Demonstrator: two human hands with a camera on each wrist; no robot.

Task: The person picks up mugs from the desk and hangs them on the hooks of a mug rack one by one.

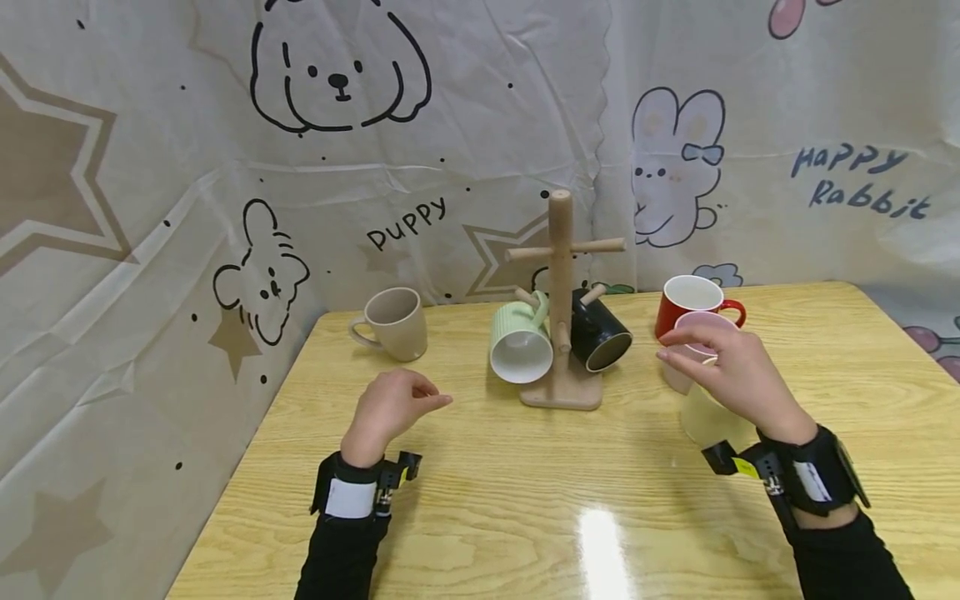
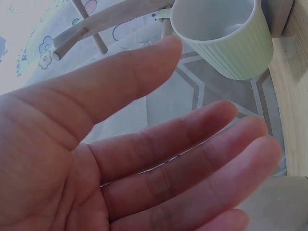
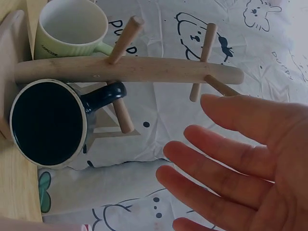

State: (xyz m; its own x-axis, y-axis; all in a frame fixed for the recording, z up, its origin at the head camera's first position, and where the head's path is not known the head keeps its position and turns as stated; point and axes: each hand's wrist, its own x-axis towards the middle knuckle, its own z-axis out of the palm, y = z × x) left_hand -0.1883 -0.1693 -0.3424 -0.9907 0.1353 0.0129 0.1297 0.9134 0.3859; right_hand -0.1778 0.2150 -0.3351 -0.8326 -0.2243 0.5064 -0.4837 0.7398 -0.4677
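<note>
A wooden mug tree (image 1: 561, 275) stands at the middle of the table, with a light green ribbed mug (image 1: 521, 343) and a black mug (image 1: 598, 332) hung on its lower pegs. My left hand (image 1: 388, 408) hovers at the left, in front of a beige mug (image 1: 397, 325), holding nothing. In the left wrist view its fingers are loosely spread. My right hand (image 1: 738, 375) is over a pale yellow mug (image 1: 712, 421) and a pink mug (image 1: 677, 375), partly hiding both. The right wrist view shows its fingers relaxed, with nothing between them.
A red mug (image 1: 675, 310) with a white inside stands at the back right, behind the pink one. The mug tree's upper pegs (image 1: 600, 246) stick out sideways. A printed cloth (image 1: 480, 125) hangs behind the wooden table (image 1: 495, 500) and along its left side.
</note>
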